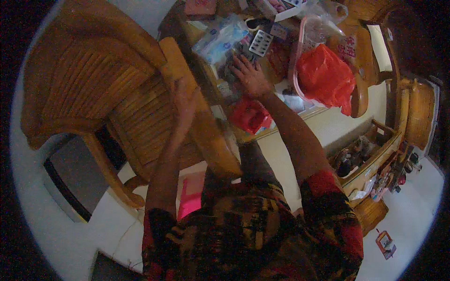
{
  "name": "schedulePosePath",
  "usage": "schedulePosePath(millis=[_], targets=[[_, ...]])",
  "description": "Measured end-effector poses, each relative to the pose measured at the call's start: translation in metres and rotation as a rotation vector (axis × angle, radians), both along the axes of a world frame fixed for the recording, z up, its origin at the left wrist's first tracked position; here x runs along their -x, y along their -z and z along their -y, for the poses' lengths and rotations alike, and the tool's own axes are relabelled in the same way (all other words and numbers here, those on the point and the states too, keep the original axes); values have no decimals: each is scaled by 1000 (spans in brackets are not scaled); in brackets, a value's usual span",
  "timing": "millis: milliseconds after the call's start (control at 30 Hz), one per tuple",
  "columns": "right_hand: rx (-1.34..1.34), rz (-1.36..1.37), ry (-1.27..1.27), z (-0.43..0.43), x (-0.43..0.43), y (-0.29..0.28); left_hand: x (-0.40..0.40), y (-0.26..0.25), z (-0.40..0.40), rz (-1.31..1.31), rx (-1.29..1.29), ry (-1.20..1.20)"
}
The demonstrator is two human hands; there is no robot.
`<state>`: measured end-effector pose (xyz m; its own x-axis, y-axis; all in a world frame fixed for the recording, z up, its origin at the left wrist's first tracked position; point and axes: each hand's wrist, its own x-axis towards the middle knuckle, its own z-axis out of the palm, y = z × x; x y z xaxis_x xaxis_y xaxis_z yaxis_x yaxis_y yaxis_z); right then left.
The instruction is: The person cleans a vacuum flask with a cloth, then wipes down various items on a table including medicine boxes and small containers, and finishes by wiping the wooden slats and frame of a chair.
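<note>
My right hand (254, 75) reaches over a crowded wooden table, palm down and fingers spread. Its fingertips are at a dark grey item (242, 52), too dim to name, beside a blister pack of dark capsules (261, 43). A clear plastic packet with blue and white contents (223, 40) lies just beyond them. Below my right wrist sits a crumpled red plastic bag (250, 115). My left hand (184, 93), blurred, is over the wooden armrest (207, 126) of a slatted chair, its fingers extended and nothing visible in it.
A clear, pink-rimmed plastic container (299, 52) with a larger red bag (327, 77) stands on the table's right. An open drawer (365, 151) holding assorted items juts out at right. The slatted wooden chair (140, 116) fills the left. A pink item (190, 196) is below the armrest.
</note>
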<state>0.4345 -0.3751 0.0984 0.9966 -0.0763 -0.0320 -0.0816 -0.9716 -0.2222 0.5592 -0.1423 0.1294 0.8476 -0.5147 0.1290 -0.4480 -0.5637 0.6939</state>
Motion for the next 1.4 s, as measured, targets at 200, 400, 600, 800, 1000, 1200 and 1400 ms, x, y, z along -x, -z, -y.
schedulePosePath(millis=[200, 400, 600, 800, 1000, 1200, 1400], targets=[[-100, -56, 47, 5, 6, -12, -36, -30, 111, 272, -246, 60], [-119, -23, 25, 0, -1, -18, -54, 19, 84, 178, -162, 120], [-153, -11, 44, 2, 7, -11, -1, 1, -22, 65, 92, -229], [-96, -78, 5, 12, 12, -6, 22, -13, -38, -277, -244, -99], [-76, -53, -63, 7, -14, -14, 33, -6, -19, 348, -190, -339], [-59, 107, 98, 15, -91, -1, -2, -56, 16, 324, -169, -82], [-43, 161, 191, 11, -117, -2, -85, -49, 115, 217, -64, -26]])
